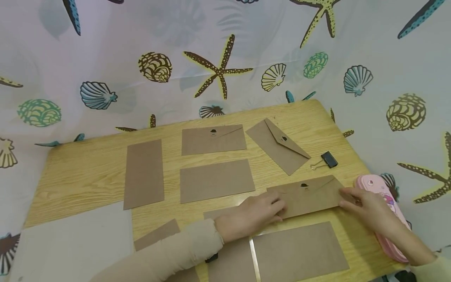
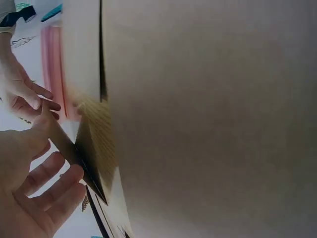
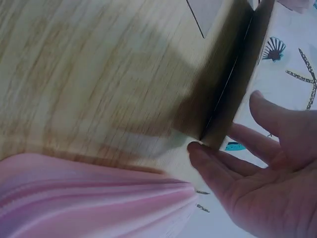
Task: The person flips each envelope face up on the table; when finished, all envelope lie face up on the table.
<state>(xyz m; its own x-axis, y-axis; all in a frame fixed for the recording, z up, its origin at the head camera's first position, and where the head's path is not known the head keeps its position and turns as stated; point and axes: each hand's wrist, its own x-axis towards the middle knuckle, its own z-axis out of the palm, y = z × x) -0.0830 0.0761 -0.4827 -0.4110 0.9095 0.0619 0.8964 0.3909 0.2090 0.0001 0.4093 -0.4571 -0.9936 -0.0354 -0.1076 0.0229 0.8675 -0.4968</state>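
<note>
Black binder clip (image 1: 329, 159), pink pencil case (image 1: 382, 211), wooden table (image 1: 77, 172), seashell-print curtain (image 1: 105, 58)

no readable text, labels or numbers, envelopes (image 1: 305, 196) bear only a small dark emblem

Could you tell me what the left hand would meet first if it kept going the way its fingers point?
The left hand already touches the brown envelope; beyond it, probably the right hand at the envelope's other end.
</note>
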